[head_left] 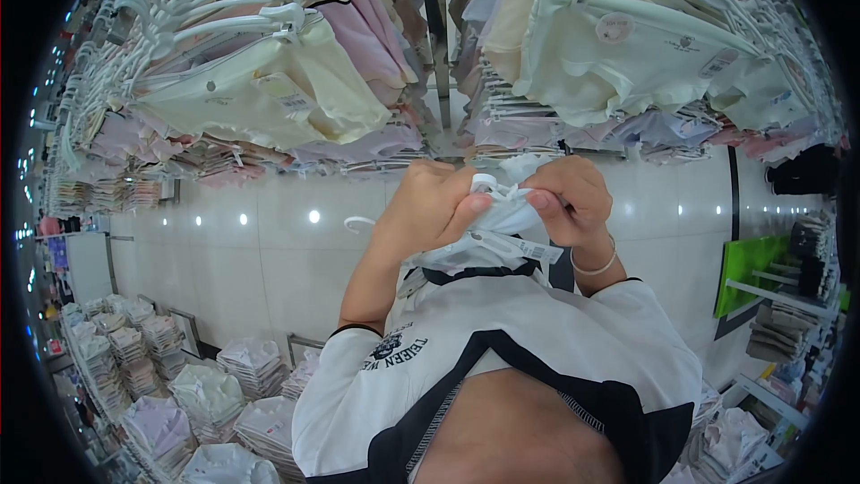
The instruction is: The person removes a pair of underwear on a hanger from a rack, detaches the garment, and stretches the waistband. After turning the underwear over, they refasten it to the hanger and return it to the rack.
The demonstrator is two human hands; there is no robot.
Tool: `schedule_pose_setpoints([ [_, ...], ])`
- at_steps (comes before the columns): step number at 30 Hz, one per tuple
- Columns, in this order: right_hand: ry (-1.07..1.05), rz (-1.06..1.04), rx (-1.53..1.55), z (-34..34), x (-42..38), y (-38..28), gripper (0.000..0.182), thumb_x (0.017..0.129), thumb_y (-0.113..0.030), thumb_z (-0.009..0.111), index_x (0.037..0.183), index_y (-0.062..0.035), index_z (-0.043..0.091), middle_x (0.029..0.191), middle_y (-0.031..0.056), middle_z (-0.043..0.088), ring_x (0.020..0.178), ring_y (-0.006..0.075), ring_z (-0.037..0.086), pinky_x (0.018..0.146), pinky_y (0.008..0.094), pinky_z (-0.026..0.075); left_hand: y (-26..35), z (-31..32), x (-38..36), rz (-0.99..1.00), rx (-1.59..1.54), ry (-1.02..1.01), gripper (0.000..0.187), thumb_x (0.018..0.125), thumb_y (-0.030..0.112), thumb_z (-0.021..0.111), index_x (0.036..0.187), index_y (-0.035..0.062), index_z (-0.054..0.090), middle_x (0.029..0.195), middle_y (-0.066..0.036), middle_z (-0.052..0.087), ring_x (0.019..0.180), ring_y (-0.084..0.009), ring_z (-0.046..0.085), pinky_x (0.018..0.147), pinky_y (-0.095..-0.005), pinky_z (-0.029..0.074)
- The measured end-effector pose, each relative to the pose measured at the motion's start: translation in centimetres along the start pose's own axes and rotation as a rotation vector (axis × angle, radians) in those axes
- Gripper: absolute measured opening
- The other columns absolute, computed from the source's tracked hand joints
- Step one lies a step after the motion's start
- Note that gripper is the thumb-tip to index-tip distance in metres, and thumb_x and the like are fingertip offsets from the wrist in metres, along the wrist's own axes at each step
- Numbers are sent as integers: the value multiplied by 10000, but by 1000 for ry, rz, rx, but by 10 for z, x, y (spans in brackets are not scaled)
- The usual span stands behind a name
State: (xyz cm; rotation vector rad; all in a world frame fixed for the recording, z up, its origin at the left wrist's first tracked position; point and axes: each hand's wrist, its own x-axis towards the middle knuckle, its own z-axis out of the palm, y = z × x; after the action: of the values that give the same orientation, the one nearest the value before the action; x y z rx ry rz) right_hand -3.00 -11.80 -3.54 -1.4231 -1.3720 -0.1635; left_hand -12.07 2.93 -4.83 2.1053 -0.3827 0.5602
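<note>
Close in front of my chest, my left hand is closed, its thumb and fingers pinching one side of a white hanger clip. My right hand pinches the white garment just right of that clip. The hanger's hook sticks out to the left, past my left wrist. Below the hands hangs a white tag with a printed label. Part of the garment is hidden behind my fingers.
Pale yellow garments hang on a rack at the upper left, mint green ones at the upper right. Folded stacks lie at the lower left. A green panel stands at the right, beside more hanging goods.
</note>
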Motion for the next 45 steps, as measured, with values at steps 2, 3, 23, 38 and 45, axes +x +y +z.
schedule_pose_setpoints([
  [2,-8,6,-26,0,0,1,107,668,-103,523,603,-18,526,528,39,495,425,152,435,404,237,324,2,2,-1,1,60,-8,198,697,190,462,596,24,427,418,-99,379,370,-264,395,374,-314,318],
  [3,-11,9,-39,0,1,1,106,669,-105,523,607,-19,527,528,38,494,426,150,435,405,237,324,2,4,-1,-6,49,-10,202,698,194,463,594,24,426,417,-99,379,371,-266,396,373,-314,316],
  [23,-210,141,104,0,3,-1,126,615,-33,555,732,-36,507,504,76,455,375,209,390,358,260,278,7,-3,-4,-34,144,-15,282,676,253,510,566,33,373,428,-105,377,392,-284,392,390,-324,312],
  [38,-231,217,61,-15,1,1,117,661,-47,521,764,-32,466,463,84,418,355,221,385,347,280,273,3,17,0,37,264,129,309,700,281,465,527,40,379,428,-63,358,361,-223,355,350,-304,279],
  [45,-204,130,27,-23,-5,1,123,642,-22,528,753,-24,476,475,75,434,368,217,408,347,277,287,10,17,8,52,296,29,269,699,244,458,540,40,389,430,-76,352,375,-235,363,361,-314,285],
])
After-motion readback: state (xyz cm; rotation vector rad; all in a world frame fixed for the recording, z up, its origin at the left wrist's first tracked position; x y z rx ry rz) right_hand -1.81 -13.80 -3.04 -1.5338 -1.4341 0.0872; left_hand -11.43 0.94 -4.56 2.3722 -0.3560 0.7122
